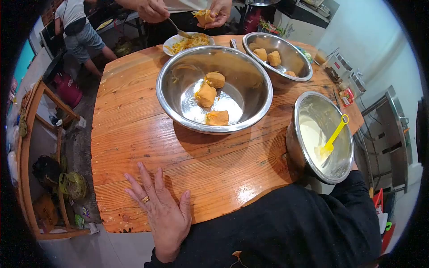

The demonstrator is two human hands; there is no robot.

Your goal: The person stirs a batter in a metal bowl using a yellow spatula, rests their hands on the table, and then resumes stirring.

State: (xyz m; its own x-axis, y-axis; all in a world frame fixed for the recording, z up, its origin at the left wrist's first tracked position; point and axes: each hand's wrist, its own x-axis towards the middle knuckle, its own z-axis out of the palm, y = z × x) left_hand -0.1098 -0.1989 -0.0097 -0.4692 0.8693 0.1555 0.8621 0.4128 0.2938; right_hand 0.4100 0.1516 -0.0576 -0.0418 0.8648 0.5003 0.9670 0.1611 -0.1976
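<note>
My left hand (163, 210) lies with fingers spread on the wooden table (129, 147), near its front edge, and holds nothing. My right hand is out of sight; my right sleeve (357, 192) runs up behind a tilted steel bowl (292, 143). In that bowl are pale batter (309, 131) and a yellow spatula (334, 136). A large steel bowl (167, 107) in the middle holds three brown tofu pieces (206, 95) with shredded filling showing.
Across the table a co-worker's hands (217, 13) hold a tofu piece and a spoon over a plate of shredded filling (190, 43). Another steel bowl (304, 73) with tofu pieces stands at the back right. Another person (80, 31) is at the far left.
</note>
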